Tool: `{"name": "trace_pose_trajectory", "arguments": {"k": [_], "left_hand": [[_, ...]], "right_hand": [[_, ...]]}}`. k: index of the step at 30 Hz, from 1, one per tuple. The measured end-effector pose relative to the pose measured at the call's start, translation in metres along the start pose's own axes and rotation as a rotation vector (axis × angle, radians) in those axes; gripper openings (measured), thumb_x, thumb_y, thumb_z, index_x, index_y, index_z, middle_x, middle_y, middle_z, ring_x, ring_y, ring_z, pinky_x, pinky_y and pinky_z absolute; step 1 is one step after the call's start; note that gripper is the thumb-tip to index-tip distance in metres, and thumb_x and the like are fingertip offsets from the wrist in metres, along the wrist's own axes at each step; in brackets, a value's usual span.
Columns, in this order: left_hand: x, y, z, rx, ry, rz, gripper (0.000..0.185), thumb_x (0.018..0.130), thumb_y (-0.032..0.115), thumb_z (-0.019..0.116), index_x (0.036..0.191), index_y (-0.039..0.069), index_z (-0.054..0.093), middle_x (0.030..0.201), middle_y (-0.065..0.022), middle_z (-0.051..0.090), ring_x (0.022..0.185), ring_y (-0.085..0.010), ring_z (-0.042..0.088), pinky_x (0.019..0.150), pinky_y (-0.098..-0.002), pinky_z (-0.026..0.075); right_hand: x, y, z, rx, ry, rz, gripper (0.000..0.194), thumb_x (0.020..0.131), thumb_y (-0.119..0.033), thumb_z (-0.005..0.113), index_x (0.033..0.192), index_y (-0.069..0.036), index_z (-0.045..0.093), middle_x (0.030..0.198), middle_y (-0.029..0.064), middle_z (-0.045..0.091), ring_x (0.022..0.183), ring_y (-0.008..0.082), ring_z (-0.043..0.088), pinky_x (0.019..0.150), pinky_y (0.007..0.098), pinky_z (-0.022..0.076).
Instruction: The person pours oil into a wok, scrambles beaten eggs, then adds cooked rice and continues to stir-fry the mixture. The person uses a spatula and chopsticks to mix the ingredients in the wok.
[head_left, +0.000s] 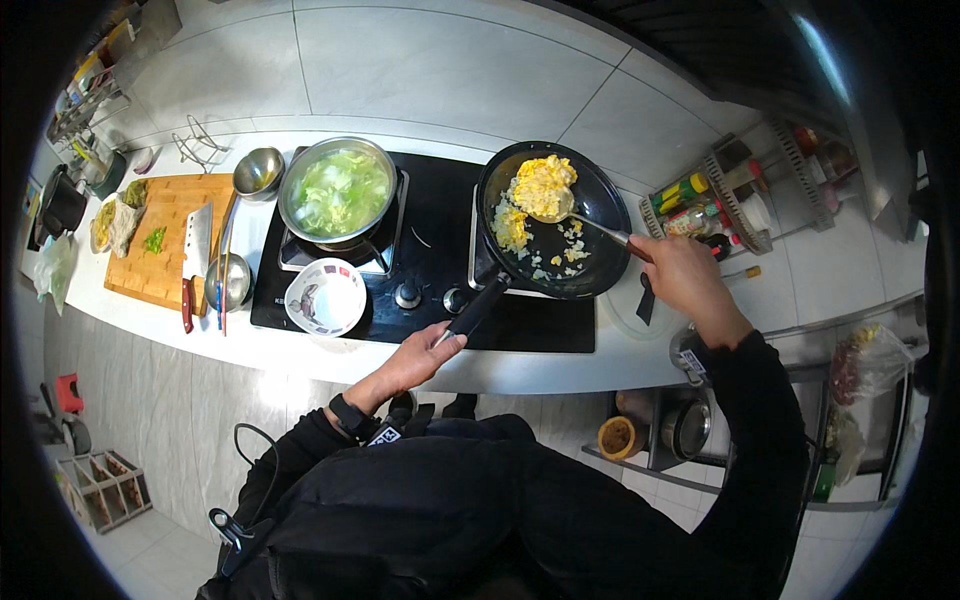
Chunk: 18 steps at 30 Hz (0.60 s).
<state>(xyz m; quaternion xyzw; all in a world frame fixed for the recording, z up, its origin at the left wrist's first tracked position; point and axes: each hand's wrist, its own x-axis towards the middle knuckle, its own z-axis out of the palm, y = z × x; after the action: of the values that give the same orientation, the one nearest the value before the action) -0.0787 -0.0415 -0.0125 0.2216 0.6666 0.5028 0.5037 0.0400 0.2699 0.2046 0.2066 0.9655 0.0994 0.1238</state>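
Observation:
My left hand (425, 354) grips the black handle (480, 306) of a dark frying pan (600, 262) on the right burner. In my right hand (681, 274) is the wooden handle of a metal ladle or turner (600, 228), its head down in the pan and partly hidden by food. Yellow scrambled egg (546, 184) is heaped toward the pan's far side. Pale chopped bits (504, 217) lie along the left side, with a few scattered crumbs lower down. Left of the pan, a steel pot (391, 169) holds pale green leafy vegetables (341, 191) in liquid.
A patterned white bowl (326, 300) rests on the black cooktop (525, 326) near its knobs. Further left, a cleaver (197, 244) lies on a wooden cutting board (169, 199), with chopsticks (223, 285) across a steel bowl (238, 276). Seasoning bottles (686, 210) stand in a rack at right.

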Motion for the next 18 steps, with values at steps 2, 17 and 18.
{"name": "trace_pose_trajectory", "arguments": {"k": [2, 17, 18], "left_hand": [[0.001, 0.000, -0.001, -0.017, -0.009, 0.009, 0.043, 0.100, 0.042, 0.056, 0.125, 0.007, 0.056, 0.082, 0.0004, 0.053, 0.072, -0.0093, 0.047, 0.066, -0.0265, 0.039], [0.000, 0.001, 0.000, -0.045, -0.016, -0.005, 0.044, 0.100, 0.041, 0.057, 0.132, 0.010, 0.052, 0.069, 0.0074, 0.044, 0.054, -0.0033, 0.038, 0.048, -0.0210, 0.030], [0.000, 0.001, 0.000, -0.046, -0.013, 0.001, 0.044, 0.100, 0.041, 0.057, 0.131, 0.010, 0.052, 0.069, 0.0073, 0.045, 0.054, -0.0033, 0.038, 0.048, -0.0210, 0.030]], "right_hand": [[-0.012, 0.000, -0.011, -0.103, 0.038, -0.032, 0.038, 0.084, -0.014, 0.071, 0.122, -0.019, 0.068, 0.102, 0.0156, 0.071, 0.092, 0.0314, 0.068, 0.076, 0.0411, 0.0541], [0.023, 0.052, -0.072, 0.209, -0.511, -0.127, 0.045, 0.075, -0.012, 0.079, 0.119, -0.019, 0.073, 0.100, 0.0090, 0.075, 0.083, 0.0193, 0.069, 0.080, 0.0296, 0.0530], [0.022, 0.044, -0.067, 0.275, -0.505, -0.168, 0.044, 0.079, -0.013, 0.076, 0.123, -0.016, 0.071, 0.099, 0.0112, 0.074, 0.085, 0.0184, 0.069, 0.080, 0.0307, 0.0525]]}}
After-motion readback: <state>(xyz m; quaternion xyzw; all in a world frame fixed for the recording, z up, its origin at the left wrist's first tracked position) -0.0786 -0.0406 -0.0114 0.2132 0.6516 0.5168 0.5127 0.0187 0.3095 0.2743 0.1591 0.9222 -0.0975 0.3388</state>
